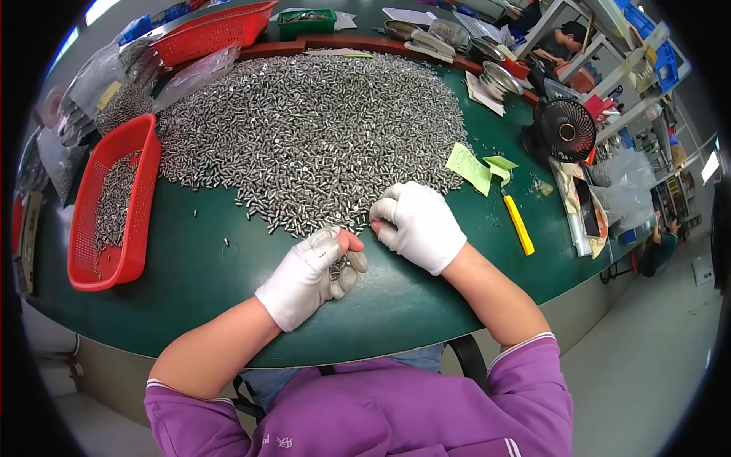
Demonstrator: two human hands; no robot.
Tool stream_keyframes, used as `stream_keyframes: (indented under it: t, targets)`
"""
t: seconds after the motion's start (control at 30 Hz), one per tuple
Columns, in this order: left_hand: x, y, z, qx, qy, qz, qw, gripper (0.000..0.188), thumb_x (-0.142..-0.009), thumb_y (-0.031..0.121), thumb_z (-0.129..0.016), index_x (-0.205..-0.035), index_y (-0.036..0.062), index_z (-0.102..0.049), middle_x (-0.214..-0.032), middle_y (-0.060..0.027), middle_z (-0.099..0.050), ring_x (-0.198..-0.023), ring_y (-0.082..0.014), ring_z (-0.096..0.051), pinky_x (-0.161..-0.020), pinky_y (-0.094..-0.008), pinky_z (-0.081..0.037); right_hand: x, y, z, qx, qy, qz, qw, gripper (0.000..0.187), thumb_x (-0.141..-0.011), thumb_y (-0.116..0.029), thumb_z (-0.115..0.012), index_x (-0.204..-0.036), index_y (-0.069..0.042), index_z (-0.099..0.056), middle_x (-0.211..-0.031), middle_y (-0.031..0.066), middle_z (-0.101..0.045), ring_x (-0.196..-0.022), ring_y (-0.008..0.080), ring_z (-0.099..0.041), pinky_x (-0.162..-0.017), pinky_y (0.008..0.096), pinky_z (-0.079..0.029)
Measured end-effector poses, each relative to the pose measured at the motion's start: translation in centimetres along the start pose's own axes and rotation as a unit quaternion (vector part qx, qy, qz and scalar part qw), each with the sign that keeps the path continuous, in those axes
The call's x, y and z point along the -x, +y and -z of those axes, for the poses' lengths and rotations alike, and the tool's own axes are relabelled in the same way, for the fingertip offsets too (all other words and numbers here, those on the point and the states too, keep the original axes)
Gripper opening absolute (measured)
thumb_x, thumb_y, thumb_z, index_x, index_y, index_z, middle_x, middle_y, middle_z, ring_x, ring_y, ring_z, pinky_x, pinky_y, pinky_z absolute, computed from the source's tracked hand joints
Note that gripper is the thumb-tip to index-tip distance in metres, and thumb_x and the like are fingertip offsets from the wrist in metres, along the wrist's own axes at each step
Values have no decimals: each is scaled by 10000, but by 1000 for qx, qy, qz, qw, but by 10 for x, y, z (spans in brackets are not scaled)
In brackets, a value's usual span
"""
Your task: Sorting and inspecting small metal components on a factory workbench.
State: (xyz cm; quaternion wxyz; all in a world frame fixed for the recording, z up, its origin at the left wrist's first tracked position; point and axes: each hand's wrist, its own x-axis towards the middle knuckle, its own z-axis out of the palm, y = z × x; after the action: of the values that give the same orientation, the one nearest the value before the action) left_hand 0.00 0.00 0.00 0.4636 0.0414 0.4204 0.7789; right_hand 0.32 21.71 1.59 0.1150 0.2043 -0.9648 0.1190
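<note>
A broad heap of small silvery metal pins [312, 129] covers the middle of the green table. My left hand [304, 276], in a white glove with bare thumb tip, is curled round several of these pins at the heap's near edge; some show between its fingers. Just to the right, my right hand [420, 227], gloved in white, bends its fingers together against the heap's front edge. Bare fingertips show on its left side. Whatever lies between those fingertips is too small or hidden to make out. A narrow gap separates the two hands.
On the left stands a red basket [151, 164] with more pins inside. A yellow-handled tool [518, 225] and green paper slips [470, 169] lie right of the heap. Beyond them are a black fan [564, 129] and a phone [586, 207]. Another red basket [217, 32] sits far left.
</note>
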Motion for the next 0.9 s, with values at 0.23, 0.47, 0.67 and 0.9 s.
stream_keyframes:
  t: [0.23, 0.47, 0.67, 0.9]
  targets:
    - [0, -3, 0, 15, 15, 1, 1000, 259, -905, 348, -638, -1024, 128, -567, -895, 3, -586, -704, -81, -514, -616, -190, -407, 3, 1, -4, -43, 3, 1, 999, 109, -764, -201, -689, -824, -111, -677, -824, 66, -617, -799, 283, -600, -706, 405, -491]
    - [-1, -3, -9, 7, 46, -13, 999, 198, -928, 192, -616, -1085, 98, -543, -887, -8, -606, -649, -51, -490, -563, -180, -401, 7, -15, 8, -337, 0, -52, 940, 130, -783, -160, -725, -861, -81, -658, -872, 69, -603, -806, 224, -600, -721, 323, -496]
    - [-1, -4, -10, -11, 72, -10, 997, 210, -932, 198, -611, -1101, 89, -547, -874, -6, -605, -633, -52, -486, -549, -184, -397, 8, -18, 9, -375, -7, -34, 926, 138, -779, -156, -732, -871, -79, -664, -877, 69, -602, -812, 208, -600, -729, 308, -493]
    - [-2, -5, -2, 10, 40, -15, 999, 225, -936, 285, -613, -1049, 92, -585, -858, -13, -606, -642, -75, -506, -552, -191, -393, 4, -7, 6, -283, 57, -81, 954, 98, -770, -109, -701, -865, -93, -689, -849, 81, -623, -814, 237, -619, -726, 333, -504]
